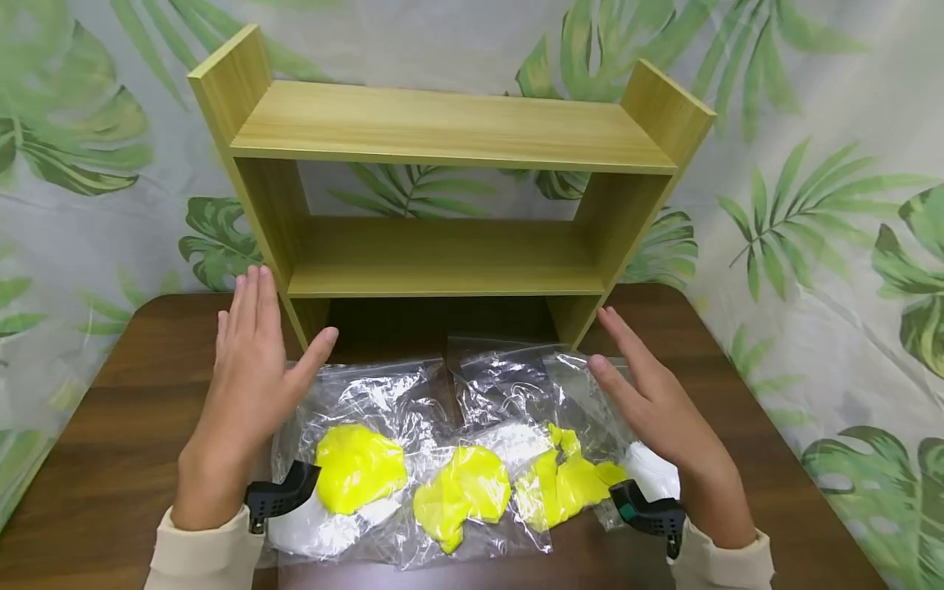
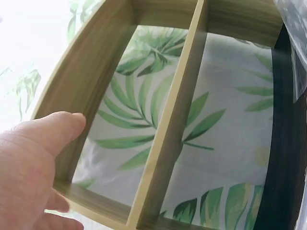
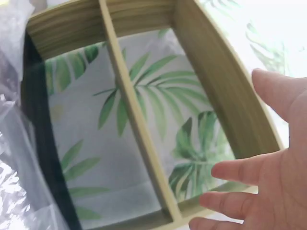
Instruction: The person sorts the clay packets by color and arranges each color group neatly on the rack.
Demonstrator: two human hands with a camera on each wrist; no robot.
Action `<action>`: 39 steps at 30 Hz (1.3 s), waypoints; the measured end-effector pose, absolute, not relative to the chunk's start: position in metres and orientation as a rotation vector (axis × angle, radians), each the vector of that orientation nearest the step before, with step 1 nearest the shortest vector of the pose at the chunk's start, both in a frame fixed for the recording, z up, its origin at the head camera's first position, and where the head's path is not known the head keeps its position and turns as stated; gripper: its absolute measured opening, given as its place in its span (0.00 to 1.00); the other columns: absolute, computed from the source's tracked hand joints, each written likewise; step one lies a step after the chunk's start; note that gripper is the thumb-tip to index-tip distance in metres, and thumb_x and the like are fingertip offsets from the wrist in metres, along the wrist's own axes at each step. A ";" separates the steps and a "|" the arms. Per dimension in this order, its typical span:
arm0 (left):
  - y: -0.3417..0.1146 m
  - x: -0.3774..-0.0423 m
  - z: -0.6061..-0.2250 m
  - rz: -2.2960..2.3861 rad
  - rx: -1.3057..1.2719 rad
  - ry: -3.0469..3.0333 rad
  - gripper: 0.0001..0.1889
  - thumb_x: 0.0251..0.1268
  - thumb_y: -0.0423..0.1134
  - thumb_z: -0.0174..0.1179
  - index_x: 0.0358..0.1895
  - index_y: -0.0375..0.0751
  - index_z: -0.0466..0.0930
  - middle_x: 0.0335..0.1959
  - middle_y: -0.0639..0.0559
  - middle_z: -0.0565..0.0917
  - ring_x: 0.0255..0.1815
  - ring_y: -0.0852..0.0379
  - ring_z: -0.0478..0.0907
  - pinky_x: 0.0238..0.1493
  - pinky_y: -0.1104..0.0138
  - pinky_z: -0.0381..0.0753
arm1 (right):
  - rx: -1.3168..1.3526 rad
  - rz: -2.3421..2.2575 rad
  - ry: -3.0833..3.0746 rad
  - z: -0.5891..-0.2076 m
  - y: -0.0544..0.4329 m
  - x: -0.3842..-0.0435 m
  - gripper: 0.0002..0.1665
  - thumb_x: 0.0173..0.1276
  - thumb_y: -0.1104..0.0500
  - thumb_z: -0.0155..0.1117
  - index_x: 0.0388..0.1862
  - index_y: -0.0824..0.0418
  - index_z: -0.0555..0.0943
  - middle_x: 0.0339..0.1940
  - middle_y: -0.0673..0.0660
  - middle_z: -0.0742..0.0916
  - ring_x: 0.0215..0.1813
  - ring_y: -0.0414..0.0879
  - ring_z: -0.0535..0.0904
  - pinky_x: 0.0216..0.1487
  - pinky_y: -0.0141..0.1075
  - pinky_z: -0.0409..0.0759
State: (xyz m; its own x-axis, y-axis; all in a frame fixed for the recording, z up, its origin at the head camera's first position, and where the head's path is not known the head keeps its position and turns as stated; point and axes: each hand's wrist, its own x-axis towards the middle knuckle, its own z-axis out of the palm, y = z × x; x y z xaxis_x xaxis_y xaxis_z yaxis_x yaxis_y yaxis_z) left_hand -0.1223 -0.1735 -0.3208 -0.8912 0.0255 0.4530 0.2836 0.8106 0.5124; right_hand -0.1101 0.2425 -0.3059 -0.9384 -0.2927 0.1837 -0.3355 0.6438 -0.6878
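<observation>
A wooden two-tier shelf stands upright at the back of the table. My left hand is held beside its left side panel, fingers straight and thumb spread. On the opposite side my right hand reaches toward the lower right panel, its fingers extended and holding nothing. Between the hands lie clear zip bags with bright yellow dough-like pieces: a rounded lump at left, an irregular flattened piece in the middle and a ragged, torn-looking piece at right. Both wrist views show the shelf frame close to the fingers.
The dark brown wooden table carries everything. Behind and around it hangs a pale cloth printed with green leaves. The bags overlap one another in front of the shelf's base, and a white patch shows near the right wrist.
</observation>
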 end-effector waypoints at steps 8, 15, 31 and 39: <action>-0.182 -0.136 -0.320 -1.022 -0.156 -2.464 0.47 0.68 0.53 0.55 0.77 0.45 0.31 0.78 0.42 0.43 0.77 0.40 0.43 0.69 0.41 0.48 | 0.455 1.263 -2.877 -0.322 0.262 -0.103 0.31 0.79 0.49 0.42 0.78 0.45 0.51 0.77 0.56 0.60 0.73 0.62 0.57 0.64 0.66 0.57; -0.186 -0.144 -0.323 -1.088 -0.182 -2.434 0.46 0.68 0.52 0.56 0.78 0.51 0.32 0.78 0.50 0.42 0.77 0.45 0.43 0.69 0.42 0.48 | 0.446 1.324 -2.900 -0.344 0.273 -0.100 0.31 0.80 0.50 0.41 0.77 0.58 0.53 0.75 0.60 0.63 0.72 0.61 0.60 0.68 0.50 0.62; -0.184 -0.161 -0.338 -1.269 -0.205 -2.291 0.44 0.66 0.44 0.59 0.78 0.54 0.38 0.72 0.40 0.61 0.69 0.42 0.64 0.64 0.50 0.65 | 0.276 1.543 -2.893 -0.377 0.298 -0.084 0.29 0.81 0.53 0.38 0.71 0.72 0.60 0.61 0.72 0.76 0.60 0.63 0.74 0.54 0.37 0.78; -0.187 -0.169 -0.349 -1.285 -0.169 -2.242 0.33 0.69 0.42 0.55 0.75 0.50 0.54 0.64 0.40 0.73 0.62 0.43 0.73 0.61 0.53 0.70 | 0.187 1.682 -2.855 -0.386 0.302 -0.084 0.31 0.81 0.51 0.39 0.68 0.77 0.61 0.58 0.75 0.77 0.57 0.64 0.77 0.52 0.40 0.79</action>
State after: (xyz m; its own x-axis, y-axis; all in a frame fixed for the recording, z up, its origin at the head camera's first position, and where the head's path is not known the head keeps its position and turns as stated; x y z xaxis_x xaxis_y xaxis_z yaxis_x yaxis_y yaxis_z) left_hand -0.1685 -0.1869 -0.3485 -0.8435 -0.1557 0.5141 0.3649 0.5361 0.7612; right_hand -0.0835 0.3021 -0.3860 -0.9781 -0.1855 -0.0948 -0.0070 0.4841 -0.8750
